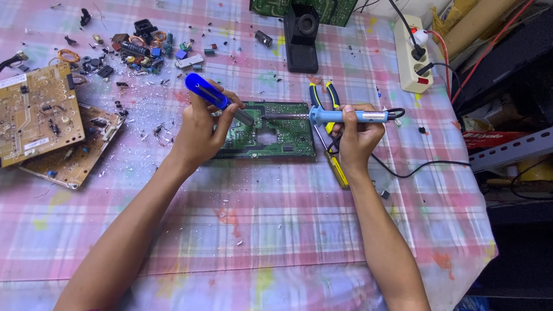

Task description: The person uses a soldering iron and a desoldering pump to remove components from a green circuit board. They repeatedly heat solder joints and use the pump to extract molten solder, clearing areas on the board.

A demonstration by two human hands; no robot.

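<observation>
Holding one blue pump tool (216, 98), the left hand (199, 135) grips tight. The right hand (354, 135) squeezes one soldering iron (340, 116). Both tips meet over one green board (271, 138). Left of it lie two tan boards (40, 112).

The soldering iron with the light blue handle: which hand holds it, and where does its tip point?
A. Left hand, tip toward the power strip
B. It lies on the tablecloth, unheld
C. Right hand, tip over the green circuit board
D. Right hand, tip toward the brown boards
C: the right hand grips the soldering iron, and its metal tip reaches over the green circuit board, toward the blue tool in the left hand.
</observation>
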